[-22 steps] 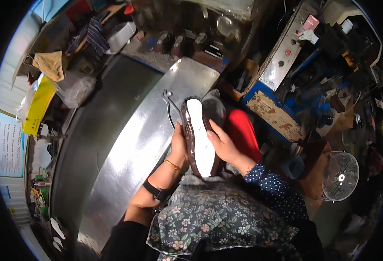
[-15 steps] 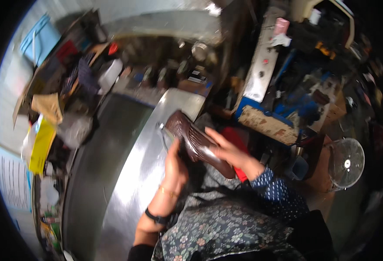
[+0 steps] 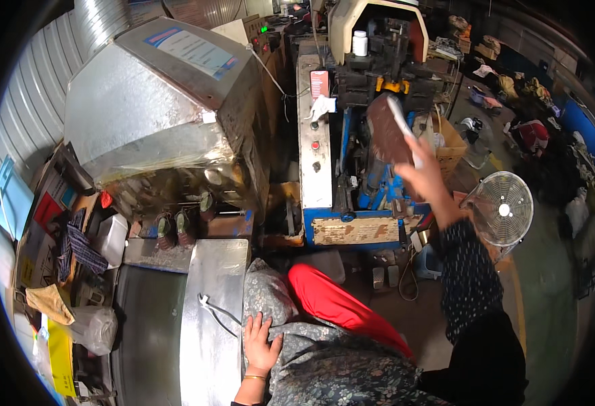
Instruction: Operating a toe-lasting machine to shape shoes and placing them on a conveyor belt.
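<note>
My right hand [image 3: 424, 172] is stretched out ahead to the right, gripping a brown shoe [image 3: 387, 132] by its near end. The shoe is smeared by motion; a pale strip runs along its right side. It is held up in front of a blue and black machine [image 3: 378, 179], and I cannot tell whether it touches it. My left hand [image 3: 260, 344] rests with its fingers spread on the flowered apron [image 3: 270, 294] over my lap. Left of that hand, metal pincers [image 3: 213, 310] with dark handles lie on a shiny metal tabletop [image 3: 209, 358].
A dark conveyor belt [image 3: 149, 325] runs beside the tabletop toward a metal hood [image 3: 155, 101], with several shoes [image 3: 184, 229] at its mouth. A white control panel [image 3: 316, 162] flanks the machine. A round fan [image 3: 504, 206] stands at the right. Cluttered shelving [image 3: 74, 298] lines the left.
The shoe has gone from both hands over my lap to the right hand alone, out toward the machine. My left hand has let go and come down on the apron. The view has swung right.
</note>
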Available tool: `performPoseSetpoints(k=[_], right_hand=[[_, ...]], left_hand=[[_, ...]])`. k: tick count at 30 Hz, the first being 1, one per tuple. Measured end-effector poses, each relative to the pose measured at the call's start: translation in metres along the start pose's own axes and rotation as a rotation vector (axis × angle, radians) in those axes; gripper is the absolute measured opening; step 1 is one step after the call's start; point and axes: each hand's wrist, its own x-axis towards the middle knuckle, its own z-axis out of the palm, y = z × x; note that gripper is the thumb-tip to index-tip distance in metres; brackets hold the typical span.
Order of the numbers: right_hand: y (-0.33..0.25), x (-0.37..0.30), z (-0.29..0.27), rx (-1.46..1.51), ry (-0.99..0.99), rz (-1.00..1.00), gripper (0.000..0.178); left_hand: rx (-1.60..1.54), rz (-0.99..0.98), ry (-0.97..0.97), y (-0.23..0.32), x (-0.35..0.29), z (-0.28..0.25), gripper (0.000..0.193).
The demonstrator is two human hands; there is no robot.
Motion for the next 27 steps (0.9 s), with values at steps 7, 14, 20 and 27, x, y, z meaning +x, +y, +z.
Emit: performPoseSetpoints(k=[7,14,20,27], right_hand=[[0.03,0.103,-0.019,-0.344,0.042,0.148,0.079],[0.015,0.103,-0.012,-0.454,-0.082,0.244,0.077],[0.007,0.098,0.003,-0.556,-0.079,0.199,0.076],[0.032,0.071,0.012,-0.264,0.071,0.084,0.073]], left_hand=[[-0.01,-0.041,0.013,0.009,0.007,0.001,0.051],[-0.003,-0.025,0.043,0.008,0.002,0.005,0.05],[-0.013,-0.018,0.041,0.009,0.0,0.003,0.049],[-0.021,-0.018,0.069,0.016,0.009,0.003,0.05]])
